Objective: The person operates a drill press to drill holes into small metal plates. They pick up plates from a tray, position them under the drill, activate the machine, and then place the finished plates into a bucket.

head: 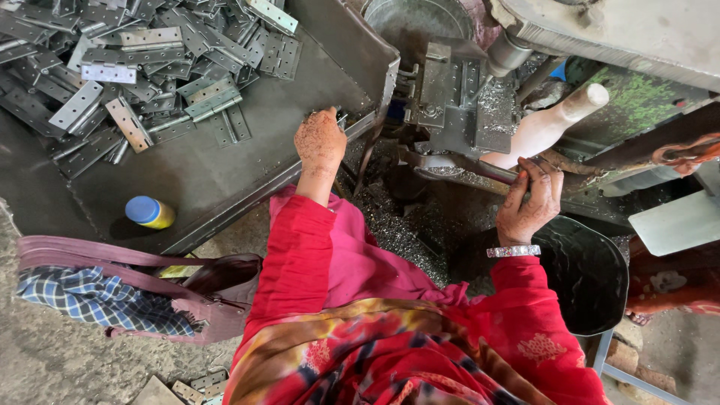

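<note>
We see the left hand [320,139] resting knuckles-up at the near right edge of the dark sheet-metal tray [247,142]. Its fingers [330,116] curl down over a small grey metal piece; whether they pinch it we cannot tell, as the fingertips are hidden. Beyond and left of those fingers lies bare tray floor, open room up to the heap of flat grey steel hinge plates [135,67] piled in the far left corner. The tray's raised lip runs just under the wrist and ends in a corner just right of the fingers.

The right hand [531,201] is closed around the dark rusty metal lever bar [525,176] of the grey drilling fixture [450,97], fingers wrapped over the top. Just beyond these fingers stands a pale wooden handle [551,124]. Metal shavings [397,225] cover the floor between the two hands.

Near the tray's front edge, well left of the left fingers, a small yellow bottle with blue cap [150,212] lies on its side. A maroon handbag [195,292] sits below it.
</note>
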